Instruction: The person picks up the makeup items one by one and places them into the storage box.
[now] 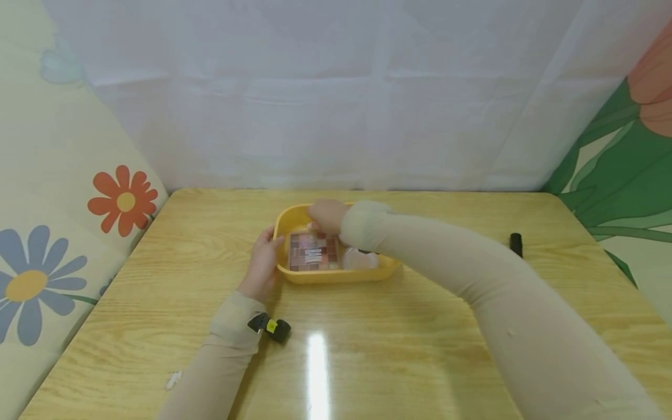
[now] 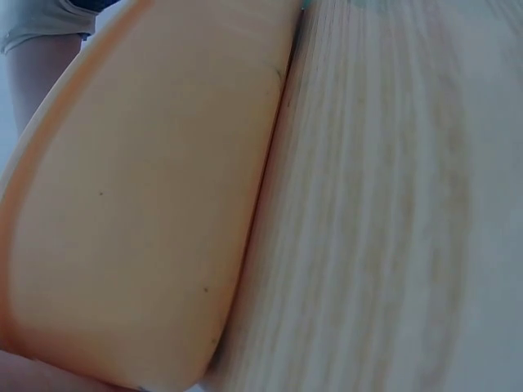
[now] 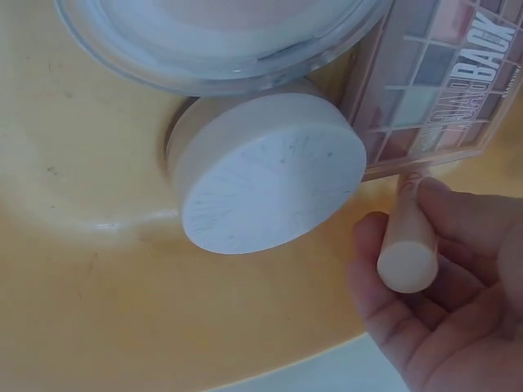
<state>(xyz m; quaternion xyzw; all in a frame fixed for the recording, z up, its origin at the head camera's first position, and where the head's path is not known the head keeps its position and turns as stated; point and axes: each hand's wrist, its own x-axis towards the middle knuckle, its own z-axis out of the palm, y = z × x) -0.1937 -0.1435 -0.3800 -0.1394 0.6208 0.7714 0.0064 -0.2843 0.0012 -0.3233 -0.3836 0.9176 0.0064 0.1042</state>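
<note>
A yellow basket stands on the table. My left hand grips its left end, the thumb over the rim. Inside the basket is my right hand, near the far wall. In the right wrist view, that hand pinches a small pale-pink cosmetic tube between thumb and fingers. Close to the tube lies an eyeshadow palette with "BACK" lettering on its clear lid. On the palette's right is a round clear-lidded case. A round white-faced container leans below that case in the right wrist view.
A black cylindrical object sits on the wooden table at the right. Near the left sleeve is a small white piece. A white cloth hangs behind the table, with floral panels on both sides.
</note>
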